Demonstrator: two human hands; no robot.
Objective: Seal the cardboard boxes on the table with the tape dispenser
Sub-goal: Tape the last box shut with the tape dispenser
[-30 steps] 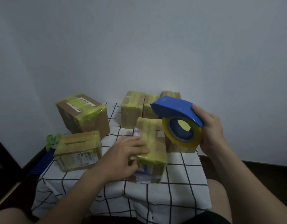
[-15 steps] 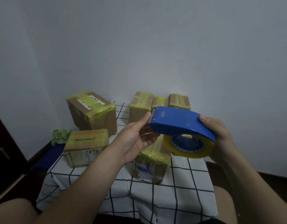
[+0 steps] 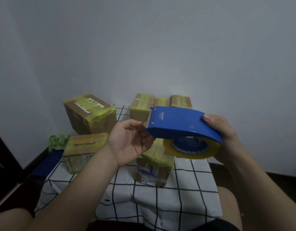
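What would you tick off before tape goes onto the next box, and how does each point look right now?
1. Hold on the tape dispenser: ok, the right hand grips its rear end.
2. Tape left on the tape roll: ok, a yellowish layer rings the core.
3. Free tape end caught: cannot tell. Fingers of the left hand curl at the cutter edge, but no tape shows there.
4. Front box on the table: ok, no hand on it.
5. Dispenser on that box: not ok, it is held in the air.
6. Open seam on that box: cannot tell, tape covers its top.
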